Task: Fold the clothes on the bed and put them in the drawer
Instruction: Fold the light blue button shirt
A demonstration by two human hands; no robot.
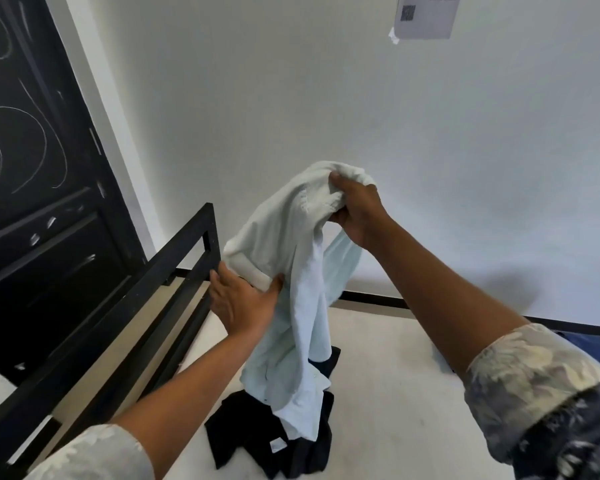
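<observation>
patterned cuffs point(534, 362): rolled back on both your forearms, at the bottom corners of the view.
black garment point(243, 434): crumpled on the bed just in front of you, a small white label showing; the hanging end of the pale shirt rests on it.
bed point(413, 393): off-white surface under the clothes; a blue cloth point(589, 337) lies at its right edge.
left hand point(243, 303): yours, low and left of the shirt, thumb on the front and fingers behind a folded edge, pinching the fabric.
pale shirt point(284, 258): lifted above the bed, hanging between your two hands, its lower part draped onto the black garment.
right hand point(357, 213): yours, higher up, fingers curled tight around the bunched top of the shirt.
bed frame point(211, 244): black metal rails along the left side of the bed, its corner post just beside your left hand.
door point(32, 168): black, with chalky scratches, behind the frame at left.
wall point(326, 81): plain white; a sheet of paper point(426, 15) with a printed code is stuck near the top right.
</observation>
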